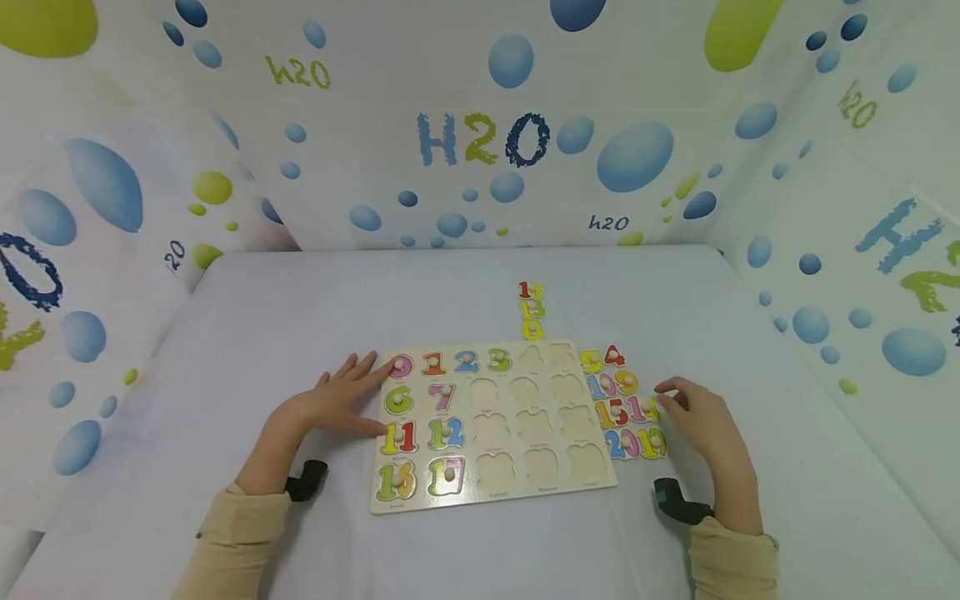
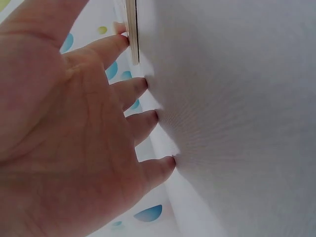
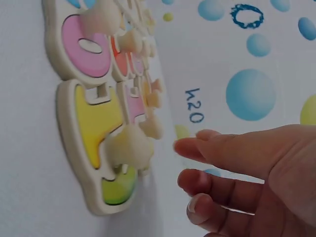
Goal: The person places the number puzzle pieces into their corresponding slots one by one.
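A wooden number puzzle board lies on the white table with several numbered pieces, such as the 12 and the 17, in its recesses. My left hand is spread at its left edge, thumb and index finger touching the board. In the left wrist view the other fingertips rest on the tablecloth. My right hand hovers beside the loose pieces right of the board, nearest the 14. Its fingers are loosely bent and hold nothing. Below the 14 lies the 19, a knobbed piece.
Loose pieces are grouped against the board's right side, among them the 5 and the 4. Beyond the back edge, a short column of pieces includes a yellow one. Bubble-printed cloth stands behind and beside the table.
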`<state>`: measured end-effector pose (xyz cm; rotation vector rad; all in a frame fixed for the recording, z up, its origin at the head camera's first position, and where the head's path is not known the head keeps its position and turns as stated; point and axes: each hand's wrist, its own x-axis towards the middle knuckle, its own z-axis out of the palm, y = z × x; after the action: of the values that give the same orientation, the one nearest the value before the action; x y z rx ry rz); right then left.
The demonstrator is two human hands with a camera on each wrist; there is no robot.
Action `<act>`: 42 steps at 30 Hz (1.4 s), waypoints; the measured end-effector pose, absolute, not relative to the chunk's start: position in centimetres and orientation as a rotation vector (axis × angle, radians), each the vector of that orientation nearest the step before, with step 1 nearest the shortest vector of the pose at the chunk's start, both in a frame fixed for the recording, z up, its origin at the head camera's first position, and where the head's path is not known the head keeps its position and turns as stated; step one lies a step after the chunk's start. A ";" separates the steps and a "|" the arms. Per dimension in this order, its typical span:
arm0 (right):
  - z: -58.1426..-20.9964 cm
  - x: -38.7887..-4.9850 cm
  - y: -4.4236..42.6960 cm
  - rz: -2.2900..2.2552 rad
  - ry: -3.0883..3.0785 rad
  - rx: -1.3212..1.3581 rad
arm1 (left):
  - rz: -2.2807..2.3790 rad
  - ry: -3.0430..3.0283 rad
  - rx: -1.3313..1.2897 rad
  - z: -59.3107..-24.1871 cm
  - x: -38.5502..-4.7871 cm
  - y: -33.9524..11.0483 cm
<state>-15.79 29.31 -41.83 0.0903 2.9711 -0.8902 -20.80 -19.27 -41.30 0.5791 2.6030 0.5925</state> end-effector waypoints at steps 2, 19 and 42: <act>-42.0 -15.9 29.4 -0.900 2.902 0.112 | 0.602 2.603 0.590 -41.3 -20.8 -19.4; -43.2 -17.0 29.6 -1.143 2.765 0.111 | 0.618 2.604 0.617 -41.6 -20.9 -19.8; -43.7 -17.4 18.0 -1.529 2.381 -0.373 | 0.607 2.611 0.604 -42.4 -20.6 -19.5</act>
<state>-17.43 17.97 -43.74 -0.3731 2.3813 -1.5291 -20.61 -19.51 -42.41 0.6042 2.6111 0.6070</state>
